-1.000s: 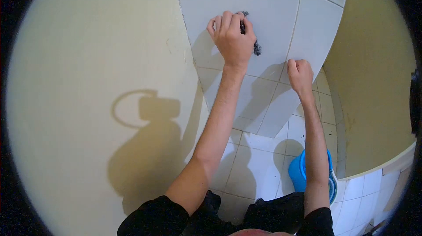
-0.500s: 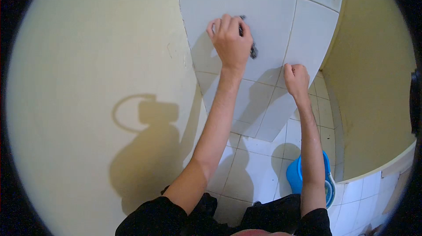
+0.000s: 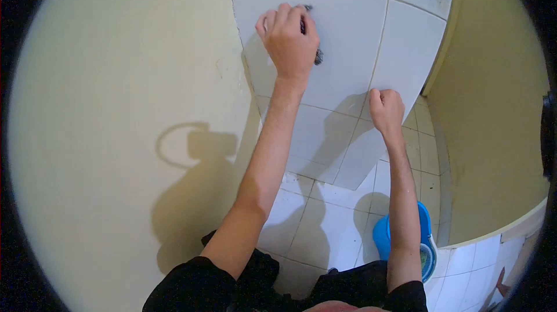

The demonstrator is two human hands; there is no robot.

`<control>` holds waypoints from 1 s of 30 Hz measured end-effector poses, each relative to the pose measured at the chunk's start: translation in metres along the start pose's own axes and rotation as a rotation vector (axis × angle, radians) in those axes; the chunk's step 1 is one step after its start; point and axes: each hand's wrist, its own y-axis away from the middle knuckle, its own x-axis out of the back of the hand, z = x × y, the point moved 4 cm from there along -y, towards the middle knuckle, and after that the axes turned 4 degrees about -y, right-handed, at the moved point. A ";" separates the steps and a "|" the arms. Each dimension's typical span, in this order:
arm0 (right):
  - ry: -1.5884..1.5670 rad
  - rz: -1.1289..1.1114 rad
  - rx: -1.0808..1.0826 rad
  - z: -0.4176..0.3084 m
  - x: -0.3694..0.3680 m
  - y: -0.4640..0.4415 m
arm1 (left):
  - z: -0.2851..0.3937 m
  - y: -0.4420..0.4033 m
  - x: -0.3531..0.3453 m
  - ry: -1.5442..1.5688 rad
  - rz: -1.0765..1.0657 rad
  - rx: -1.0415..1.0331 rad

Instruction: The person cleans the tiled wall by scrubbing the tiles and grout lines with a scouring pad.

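Note:
High on the white tiled surface (image 3: 348, 39), my left hand (image 3: 288, 42) presses a dark grey, fuzzy scouring pad (image 3: 318, 56), which looks like steel wool. The pad sticks out past the fingers above and below; its middle is covered by the hand. Lower and to the right, my right hand (image 3: 387, 109) is closed in a fist close to the tiles, near a vertical grout line. Its palm faces away, so whatever the fingers may hold is hidden.
A plain cream wall (image 3: 127, 80) rises on the left and carries my shadow. Beneath my right forearm, a blue bucket (image 3: 382, 236) stands on the white tiled floor (image 3: 325, 225). A curved yellowish wall (image 3: 493, 109) is on the right.
My left hand has moved up and to the left across the tiles with the scouring pad. My right hand stays closed, in nearly the same place, and the view has shifted slightly.

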 end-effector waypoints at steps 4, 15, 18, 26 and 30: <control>0.010 -0.010 -0.017 -0.004 0.002 0.000 | 0.007 0.053 0.004 0.069 -0.055 -0.143; 0.044 0.012 0.006 0.001 -0.002 0.003 | -0.052 0.010 0.009 0.026 0.015 0.031; 0.012 -0.010 -0.021 -0.002 -0.001 0.002 | -0.062 0.049 0.017 -0.033 -0.009 0.055; 0.010 0.056 0.032 0.002 -0.002 0.000 | -0.081 0.076 0.029 0.007 -0.092 -0.017; 0.007 -0.008 -0.015 0.004 -0.002 0.001 | -0.073 0.053 0.032 -0.021 -0.090 0.063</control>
